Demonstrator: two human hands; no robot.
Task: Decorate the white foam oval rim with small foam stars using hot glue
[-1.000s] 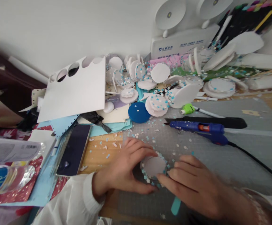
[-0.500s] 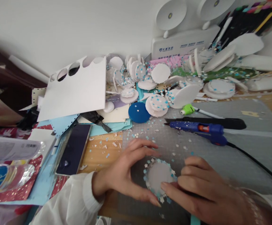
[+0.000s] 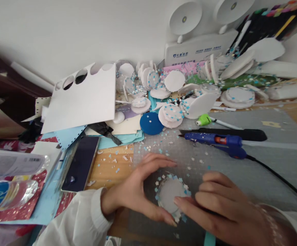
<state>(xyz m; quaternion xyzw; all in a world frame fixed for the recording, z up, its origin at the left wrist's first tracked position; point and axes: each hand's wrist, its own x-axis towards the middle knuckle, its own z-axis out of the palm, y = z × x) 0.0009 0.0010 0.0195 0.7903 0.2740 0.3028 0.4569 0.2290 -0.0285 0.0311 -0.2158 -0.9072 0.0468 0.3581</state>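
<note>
A round white disc point(image 3: 167, 194) lies on the grey cutting mat point(image 3: 240, 181), its rim set with tiny white and blue flower-shaped pieces. My left hand point(image 3: 140, 188) is open around the disc's left side, thumb and fingers spread apart in a C shape. At the disc's lower right edge, my right hand point(image 3: 220, 201) is closed, with a fingertip touching the disc near its rim. Whatever its fingers may pinch is hidden. Loose flower pieces point(image 3: 189, 168) are scattered on the mat around the hands. A teal strip point(image 3: 210, 239) shows below my right hand.
Beyond the hands lie a blue glue gun point(image 3: 215, 139) with its cord, a black cutter point(image 3: 251, 134), a green-capped item point(image 3: 203, 119) and a blue disc point(image 3: 152, 123). Several decorated white discs point(image 3: 171, 114) pile up behind. At left are a phone point(image 3: 80, 164) and a white board point(image 3: 86, 99).
The fingers of my left hand have drawn closer together above the disc. My right hand stays at the rim with little movement. The view has shifted slightly.
</note>
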